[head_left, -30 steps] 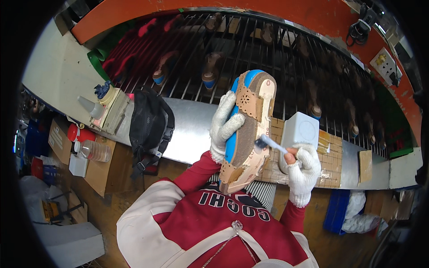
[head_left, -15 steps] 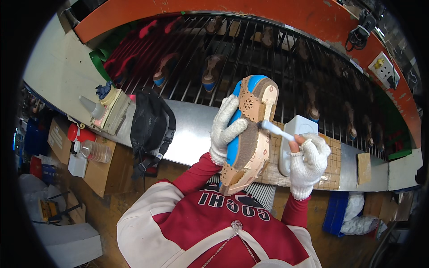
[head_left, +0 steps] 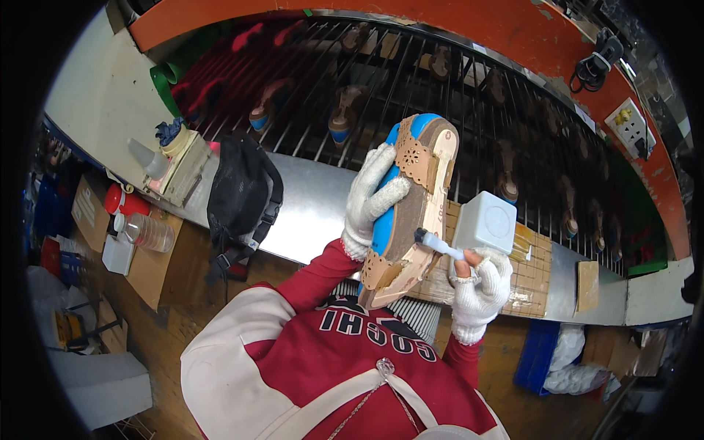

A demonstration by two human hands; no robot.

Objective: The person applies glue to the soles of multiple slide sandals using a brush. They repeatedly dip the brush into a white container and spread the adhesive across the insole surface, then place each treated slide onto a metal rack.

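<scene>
My left hand (head_left: 367, 205), in a white knit glove, grips an unfinished shoe (head_left: 411, 202) on a blue last, its fingers along the blue side. The shoe is held sole-up and tilted, with tan perforated leather and a brown fuzzy edge wrapped round the pale sole. My right hand (head_left: 480, 290), gloved with bare fingertips, pinches the white handle of a small brush (head_left: 442, 247). Its dark bristles lie at the shoe's brown edge, near the middle. Beside the right hand stands a white square-bodied container (head_left: 488, 224), partly covered by the fingers.
Ahead, a rack of metal bars (head_left: 301, 136) carries several more shoes on lasts inside an orange frame (head_left: 469, 29). On the metal ledge lie a black bag (head_left: 246, 194) and a taped brown board (head_left: 539, 282). A clear bottle (head_left: 150, 233) sits at the left; a blue crate (head_left: 541, 357) lower right.
The brush has moved down along the shoe's edge, from near the strap toward the lower half. My right hand has shifted left and lower with it. My left hand keeps its hold.
</scene>
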